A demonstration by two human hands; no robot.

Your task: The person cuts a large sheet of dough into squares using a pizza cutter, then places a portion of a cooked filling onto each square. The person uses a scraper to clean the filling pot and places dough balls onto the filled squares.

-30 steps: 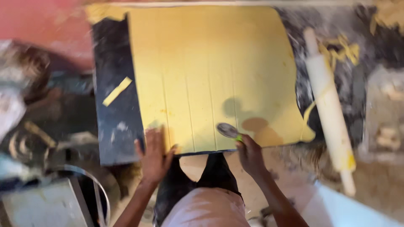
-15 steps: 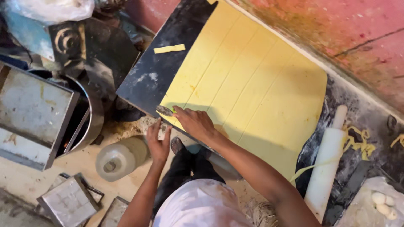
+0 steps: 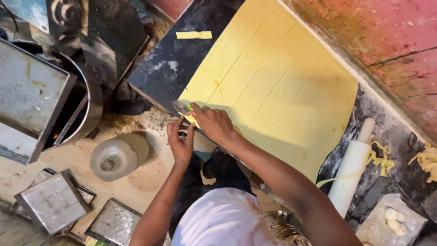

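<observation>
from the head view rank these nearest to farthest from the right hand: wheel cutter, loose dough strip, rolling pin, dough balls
From the right hand:
1. Wheel cutter, at its fingertips, on the dough sheet's near corner.
2. Loose dough strip, upper left on the dark board.
3. Rolling pin, far right.
4. Dough balls, lower right corner.

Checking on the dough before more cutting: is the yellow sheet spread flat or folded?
Spread flat: the yellow dough sheet lies open on the dark board, with straight cut lines showing across it.
</observation>
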